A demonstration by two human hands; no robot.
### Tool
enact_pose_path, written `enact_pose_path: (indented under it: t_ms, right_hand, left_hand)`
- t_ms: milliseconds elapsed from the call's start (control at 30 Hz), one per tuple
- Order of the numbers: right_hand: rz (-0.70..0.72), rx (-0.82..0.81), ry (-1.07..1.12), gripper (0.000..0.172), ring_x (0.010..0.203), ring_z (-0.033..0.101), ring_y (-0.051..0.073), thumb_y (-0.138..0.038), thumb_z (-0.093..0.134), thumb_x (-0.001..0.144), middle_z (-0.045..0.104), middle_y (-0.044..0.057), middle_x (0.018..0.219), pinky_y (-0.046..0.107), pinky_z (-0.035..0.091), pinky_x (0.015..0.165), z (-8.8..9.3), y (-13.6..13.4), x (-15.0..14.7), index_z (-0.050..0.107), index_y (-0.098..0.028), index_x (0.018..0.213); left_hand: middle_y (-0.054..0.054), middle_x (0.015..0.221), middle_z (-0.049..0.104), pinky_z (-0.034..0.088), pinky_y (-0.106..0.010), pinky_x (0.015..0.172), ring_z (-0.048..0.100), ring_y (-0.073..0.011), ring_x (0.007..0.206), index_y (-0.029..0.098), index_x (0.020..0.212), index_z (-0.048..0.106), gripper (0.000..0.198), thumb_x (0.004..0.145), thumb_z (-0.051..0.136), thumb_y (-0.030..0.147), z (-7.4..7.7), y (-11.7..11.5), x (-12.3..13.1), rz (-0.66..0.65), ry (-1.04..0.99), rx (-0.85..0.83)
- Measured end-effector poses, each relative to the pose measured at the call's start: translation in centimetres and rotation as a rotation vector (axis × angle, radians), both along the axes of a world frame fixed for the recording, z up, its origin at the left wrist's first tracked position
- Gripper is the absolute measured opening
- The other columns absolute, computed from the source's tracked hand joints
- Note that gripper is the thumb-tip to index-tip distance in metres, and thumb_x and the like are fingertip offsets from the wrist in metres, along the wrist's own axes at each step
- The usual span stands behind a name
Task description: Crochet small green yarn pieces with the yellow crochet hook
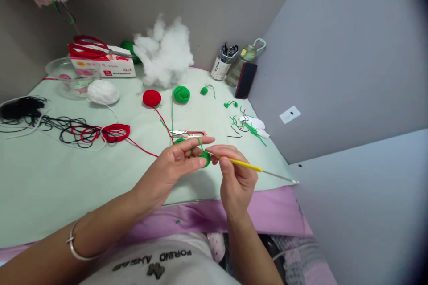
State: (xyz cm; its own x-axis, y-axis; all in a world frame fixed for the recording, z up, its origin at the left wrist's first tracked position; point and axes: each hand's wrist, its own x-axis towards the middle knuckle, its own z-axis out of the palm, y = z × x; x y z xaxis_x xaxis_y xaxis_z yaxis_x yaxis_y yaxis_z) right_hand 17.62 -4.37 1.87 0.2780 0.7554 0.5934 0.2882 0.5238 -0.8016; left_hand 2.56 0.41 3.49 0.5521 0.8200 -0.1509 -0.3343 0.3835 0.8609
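Between my thumb and fingers, my left hand (179, 156) pinches a small green crocheted piece (206, 159); green yarn runs over its raised index finger. My right hand (236, 173) grips a yellow-handled crochet hook (245, 164), its working tip at the green piece and its metal rear end pointing right. Just behind my left hand lie red-handled thread snips (197, 134). A green yarn ball (181, 94) and a red yarn ball (151, 98) rest farther back, with strands leading toward my hands.
White stuffing (165, 55) is heaped at the back. Left are a white yarn ball (103, 92), tangled black yarn (23, 109), a plastic bowl (60, 71) and a box (117, 67) with red scissors (88, 49). Right are a phone (246, 81), bottle (236, 71), pen cup (220, 67) and yarn scraps (252, 128).
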Motion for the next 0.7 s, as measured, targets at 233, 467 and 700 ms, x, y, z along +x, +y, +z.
enact_pose_path:
  t_ms: [233, 467, 700]
  right_hand:
    - [-0.192, 0.171, -0.462, 0.036, 0.099, 0.073, 0.021, -0.011, 0.064, 0.097, 0.076, 0.007, 0.111, 0.038, 0.063, 0.079, -1.6, -0.5, 0.0, 0.074, -0.032, 0.124]
    - [-0.037, -0.049, 0.184, 0.021, 0.066, 0.064, 0.013, -0.028, 0.058, 0.103, 0.072, 0.003, 0.084, 0.028, 0.055, 0.061, -0.1, 0.1, 0.4, 0.076, -0.023, 0.093]
    - [0.031, -0.148, 0.217, 0.02, 0.074, 0.068, 0.015, -0.034, 0.062, 0.101, 0.075, 0.004, 0.086, 0.03, 0.057, 0.068, -0.6, 0.2, 0.3, 0.076, -0.022, 0.095]
  left_hand:
    - [-0.002, 0.09, 0.069, 0.046, -0.028, 0.089, 0.059, -0.0167, 0.092, 0.025, 0.119, 0.081, 0.037, 0.082, 0.084, 0.029, -0.6, 0.1, 0.3, 0.004, -0.088, -0.139]
    - [-0.003, 0.095, 0.072, 0.046, -0.029, 0.091, 0.059, -0.0165, 0.091, 0.026, 0.107, 0.086, 0.025, 0.083, 0.082, 0.029, -0.6, 0.8, -0.1, -0.069, -0.116, -0.168]
    - [-0.003, 0.101, 0.073, 0.042, -0.032, 0.091, 0.058, -0.0218, 0.103, 0.033, 0.122, 0.081, 0.033, 0.089, 0.076, 0.03, -0.5, 0.1, -0.3, -0.072, 0.038, 0.061]
